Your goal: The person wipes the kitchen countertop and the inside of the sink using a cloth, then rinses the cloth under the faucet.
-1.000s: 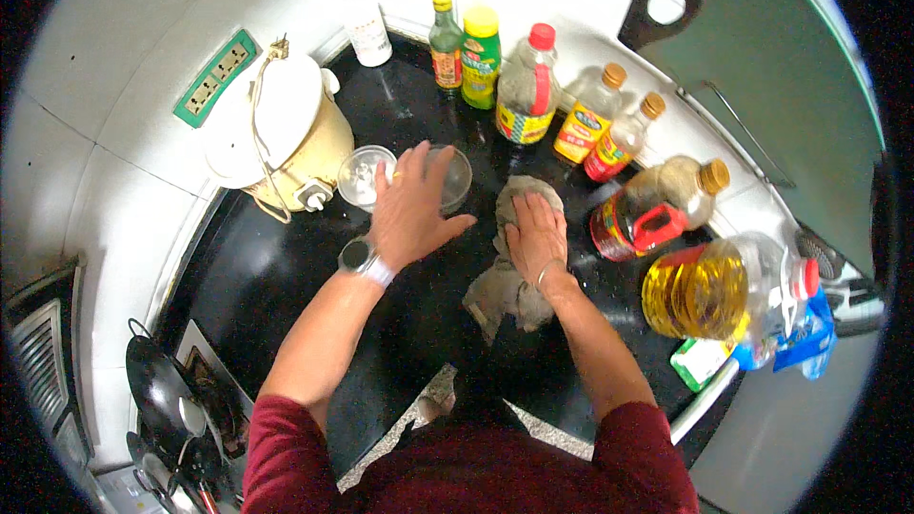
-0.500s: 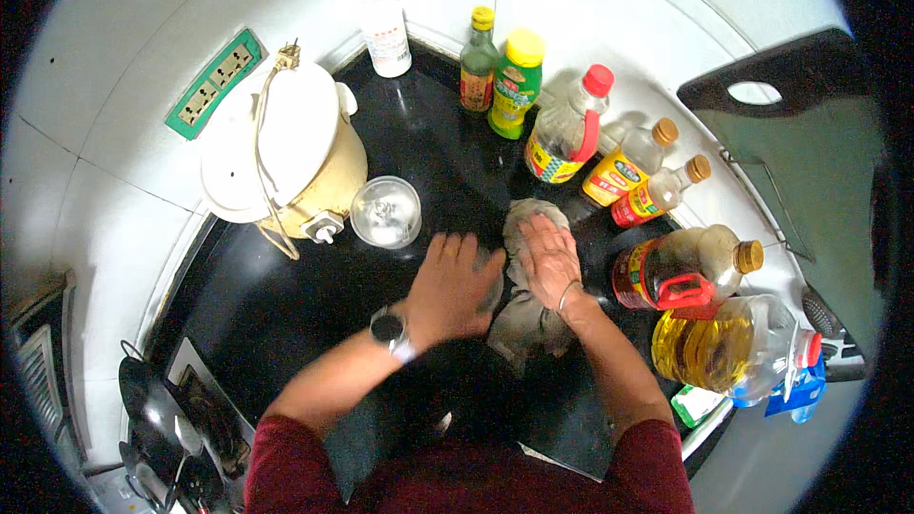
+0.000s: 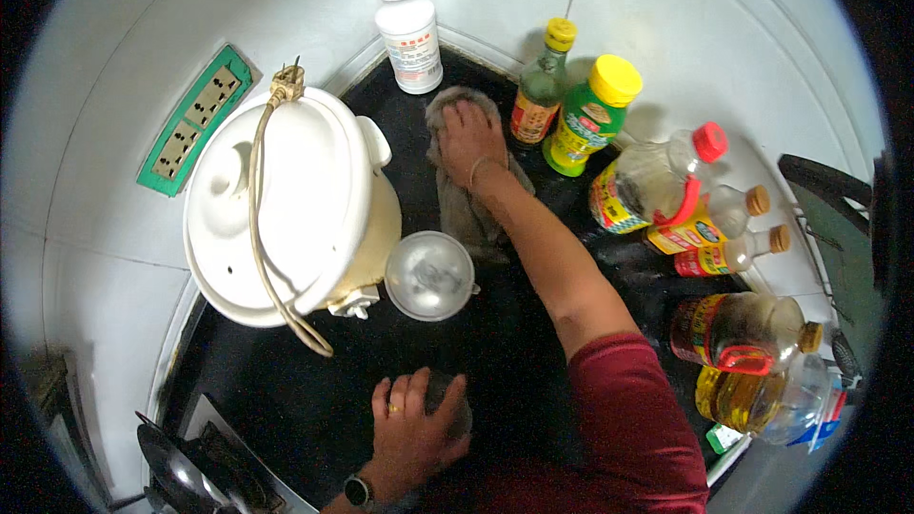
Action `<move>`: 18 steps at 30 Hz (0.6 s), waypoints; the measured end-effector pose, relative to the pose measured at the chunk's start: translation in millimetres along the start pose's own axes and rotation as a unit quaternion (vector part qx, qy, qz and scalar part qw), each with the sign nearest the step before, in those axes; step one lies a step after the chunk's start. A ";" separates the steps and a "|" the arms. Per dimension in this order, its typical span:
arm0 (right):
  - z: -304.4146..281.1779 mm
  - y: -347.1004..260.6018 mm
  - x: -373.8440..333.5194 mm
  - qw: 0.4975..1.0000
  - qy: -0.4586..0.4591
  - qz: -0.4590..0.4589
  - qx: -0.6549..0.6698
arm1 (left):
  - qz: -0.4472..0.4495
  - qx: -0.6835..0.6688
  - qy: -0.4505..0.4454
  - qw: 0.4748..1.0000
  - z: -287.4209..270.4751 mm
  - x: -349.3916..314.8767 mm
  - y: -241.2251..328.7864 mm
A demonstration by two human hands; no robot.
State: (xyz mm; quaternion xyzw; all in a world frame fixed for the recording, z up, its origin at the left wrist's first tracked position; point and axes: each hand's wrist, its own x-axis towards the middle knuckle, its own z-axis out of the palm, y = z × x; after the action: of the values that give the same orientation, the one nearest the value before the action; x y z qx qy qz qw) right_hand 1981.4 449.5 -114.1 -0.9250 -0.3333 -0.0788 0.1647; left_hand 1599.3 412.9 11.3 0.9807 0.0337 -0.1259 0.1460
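Note:
My right hand [image 3: 473, 145] reaches far across the black counter [image 3: 305, 400] and presses a grey-brown cleaning cloth [image 3: 464, 219] onto it, fingers bent on the fabric. The cloth lies between the white pump bottle [image 3: 411, 43] and the green glass bottle with a yellow cap [image 3: 540, 90]. Nearer to me, my left hand [image 3: 409, 433] curls around a dark, see-through rounded thing [image 3: 447, 406]; its exact kind is hard to make out. A clear round container [image 3: 428, 276] stands between my two hands, beside the cream electric pot [image 3: 381, 228].
A power cord [image 3: 257, 200] lies over the pot's white lid [image 3: 314, 181]. Along the right stand a green yellow-capped bottle [image 3: 592, 119], a red-capped jug [image 3: 657, 176], several sauce bottles and an oil jug [image 3: 743, 395]. A wok [image 3: 171, 462] sits at lower left, a green socket strip [image 3: 195, 124] on the wall.
My right hand has slid the cloth away from me and leftward, toward the pump bottle. My left hand has drawn back nearer to me with the see-through thing. The whole view has shifted.

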 end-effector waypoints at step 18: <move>-48.9 37.5 -92.5 0.983 -0.091 -0.160 -0.015 | 0.002 -0.016 -0.011 1.000 -17.6 -3.3 -0.7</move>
State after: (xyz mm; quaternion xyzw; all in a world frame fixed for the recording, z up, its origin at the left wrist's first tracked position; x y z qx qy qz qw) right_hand 1932.9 350.3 -101.5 -0.8653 -0.4895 -0.0244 0.1050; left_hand 1600.3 418.6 28.3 0.9768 0.0324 -0.1362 0.1623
